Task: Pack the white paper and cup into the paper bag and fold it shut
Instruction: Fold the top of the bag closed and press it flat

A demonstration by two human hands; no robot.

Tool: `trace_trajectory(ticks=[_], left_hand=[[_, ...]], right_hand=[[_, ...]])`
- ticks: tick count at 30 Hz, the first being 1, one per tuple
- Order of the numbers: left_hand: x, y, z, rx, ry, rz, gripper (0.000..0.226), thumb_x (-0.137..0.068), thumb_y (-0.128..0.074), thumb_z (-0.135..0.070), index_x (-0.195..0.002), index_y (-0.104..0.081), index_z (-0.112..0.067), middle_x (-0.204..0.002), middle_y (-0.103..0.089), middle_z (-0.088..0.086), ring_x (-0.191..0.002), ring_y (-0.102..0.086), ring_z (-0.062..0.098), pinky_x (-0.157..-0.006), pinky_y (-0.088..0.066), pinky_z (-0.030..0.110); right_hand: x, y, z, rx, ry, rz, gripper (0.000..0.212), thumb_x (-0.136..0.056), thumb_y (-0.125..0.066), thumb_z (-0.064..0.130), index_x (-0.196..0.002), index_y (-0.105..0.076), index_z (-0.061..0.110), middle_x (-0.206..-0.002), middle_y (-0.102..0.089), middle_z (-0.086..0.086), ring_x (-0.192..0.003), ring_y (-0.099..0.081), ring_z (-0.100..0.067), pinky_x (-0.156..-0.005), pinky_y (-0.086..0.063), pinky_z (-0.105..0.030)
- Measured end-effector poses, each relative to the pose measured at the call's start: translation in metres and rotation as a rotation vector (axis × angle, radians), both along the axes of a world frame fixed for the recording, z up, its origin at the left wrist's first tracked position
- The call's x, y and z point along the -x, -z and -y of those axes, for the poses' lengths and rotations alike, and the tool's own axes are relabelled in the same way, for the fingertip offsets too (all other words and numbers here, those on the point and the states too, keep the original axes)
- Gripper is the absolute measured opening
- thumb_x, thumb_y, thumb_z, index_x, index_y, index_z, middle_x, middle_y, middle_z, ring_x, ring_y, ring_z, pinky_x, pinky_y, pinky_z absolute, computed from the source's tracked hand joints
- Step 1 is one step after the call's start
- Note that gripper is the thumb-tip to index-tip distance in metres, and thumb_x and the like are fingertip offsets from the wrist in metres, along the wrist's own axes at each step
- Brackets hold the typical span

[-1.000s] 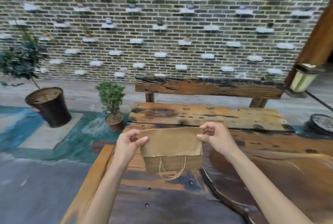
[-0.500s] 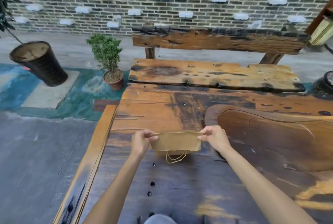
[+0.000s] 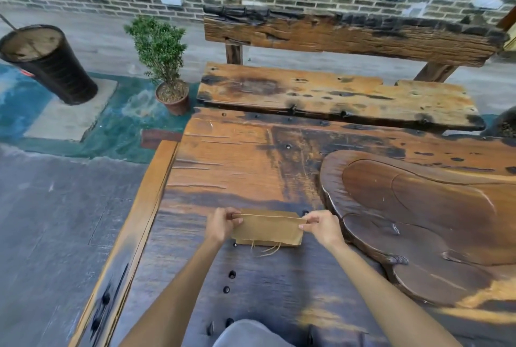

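Observation:
A brown paper bag (image 3: 268, 230) stands on the dark wooden table (image 3: 237, 167), its top folded over toward me. Twine handles (image 3: 266, 250) hang out below the folded flap. My left hand (image 3: 222, 225) pinches the bag's top left corner. My right hand (image 3: 321, 225) pinches the top right corner. No white paper or cup is visible; whatever is inside the bag is hidden.
A carved wooden tray (image 3: 418, 221) lies on the table right of the bag. A rough wooden bench (image 3: 335, 95) stands beyond the table's far edge. A small potted shrub (image 3: 164, 64) and a large black pot (image 3: 47, 64) stand on the floor at the left.
The bag has come down from in front of me onto the table, its flap folded further over. The view has tilted downward. Both hands keep their hold on the top corners.

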State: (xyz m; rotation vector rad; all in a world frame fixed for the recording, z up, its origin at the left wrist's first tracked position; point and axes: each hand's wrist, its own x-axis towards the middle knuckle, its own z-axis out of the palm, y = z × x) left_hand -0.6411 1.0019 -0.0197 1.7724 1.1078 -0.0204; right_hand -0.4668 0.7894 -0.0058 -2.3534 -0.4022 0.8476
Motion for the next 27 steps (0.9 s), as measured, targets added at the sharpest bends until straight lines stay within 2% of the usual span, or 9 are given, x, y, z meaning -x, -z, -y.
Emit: trace_trajectory(ticks=[1, 3, 7, 10, 13, 17, 20, 27], left_hand=[[-0.001, 0.003, 0.0, -0.012, 0.042, -0.018, 0.019, -0.083, -0.076, -0.006, -0.101, -0.076, -0.003, -0.101, -0.076, 0.012, -0.1, -0.07, 0.02, -0.089, -0.054, 0.031], [-0.002, 0.008, 0.0, -0.026, 0.112, -0.034, 0.023, -0.084, -0.076, -0.01, -0.106, -0.074, -0.005, -0.109, -0.076, 0.011, -0.106, -0.069, 0.021, -0.096, -0.053, 0.034], [-0.007, 0.006, -0.003, -0.101, 0.263, -0.05, 0.025, -0.085, -0.075, -0.024, -0.108, -0.075, -0.018, -0.112, -0.075, 0.003, -0.11, -0.063, 0.017, -0.092, -0.051, 0.03], [-0.015, 0.002, 0.001, -0.095, 0.335, -0.03, 0.025, -0.086, -0.074, -0.024, -0.109, -0.076, -0.015, -0.113, -0.076, 0.004, -0.11, -0.065, 0.015, -0.095, -0.051, 0.029], [-0.023, -0.001, 0.008, -0.115, 0.38, -0.035, 0.022, -0.087, -0.072, -0.026, -0.106, -0.078, -0.016, -0.109, -0.078, 0.004, -0.104, -0.07, 0.017, -0.093, -0.053, 0.032], [-0.027, -0.001, 0.013, -0.137, 0.383, -0.034, 0.019, -0.087, -0.072, -0.028, -0.101, -0.08, -0.018, -0.105, -0.079, 0.004, -0.099, -0.071, 0.017, -0.089, -0.055, 0.033], [-0.027, 0.003, 0.014, -0.178, 0.355, -0.044, 0.017, -0.084, -0.074, -0.027, -0.096, -0.081, -0.017, -0.102, -0.079, 0.004, -0.097, -0.071, 0.018, -0.086, -0.055, 0.032], [-0.025, 0.009, 0.009, -0.159, 0.348, -0.044, 0.021, -0.08, -0.077, -0.031, -0.093, -0.081, -0.015, -0.101, -0.079, 0.004, -0.099, -0.071, 0.018, -0.088, -0.054, 0.028]], right_hand=[[0.0, 0.003, 0.002, -0.011, 0.001, -0.002, 0.014, -0.071, -0.086, 0.008, -0.084, -0.08, 0.007, -0.074, -0.074, 0.001, -0.072, -0.067, -0.009, -0.062, -0.043, -0.004], [-0.001, 0.006, 0.006, -0.032, -0.002, -0.011, 0.016, -0.071, -0.085, 0.008, -0.087, -0.08, 0.007, -0.077, -0.074, 0.001, -0.073, -0.067, -0.009, -0.066, -0.044, -0.008], [-0.004, 0.002, 0.003, 0.015, -0.15, 0.02, 0.033, -0.072, -0.086, 0.022, -0.104, -0.076, 0.018, -0.095, -0.072, 0.008, -0.093, -0.064, -0.005, -0.081, -0.043, -0.014], [-0.004, 0.0, -0.01, 0.052, -0.289, 0.075, 0.036, -0.072, -0.083, 0.038, -0.107, -0.074, 0.03, -0.103, -0.071, 0.007, -0.1, -0.061, -0.007, -0.089, -0.043, -0.021], [0.003, -0.003, -0.032, 0.049, -0.42, 0.099, 0.026, -0.076, -0.079, 0.04, -0.101, -0.076, 0.03, -0.101, -0.075, 0.008, -0.101, -0.062, -0.009, -0.09, -0.043, -0.022], [0.013, -0.002, -0.054, 0.045, -0.505, 0.158, 0.018, -0.083, -0.072, 0.038, -0.096, -0.078, 0.027, -0.095, -0.078, 0.008, -0.099, -0.065, -0.014, -0.093, -0.048, -0.036], [0.018, 0.002, -0.056, 0.024, -0.477, 0.194, 0.014, -0.085, -0.072, 0.032, -0.09, -0.08, 0.022, -0.093, -0.079, 0.006, -0.095, -0.068, -0.013, -0.089, -0.05, -0.031], [0.026, 0.012, -0.05, 0.102, -0.565, 0.398, 0.026, -0.09, -0.059, 0.046, -0.089, -0.071, 0.024, -0.088, -0.074, 0.004, -0.099, -0.06, -0.016, -0.089, -0.038, -0.035]])
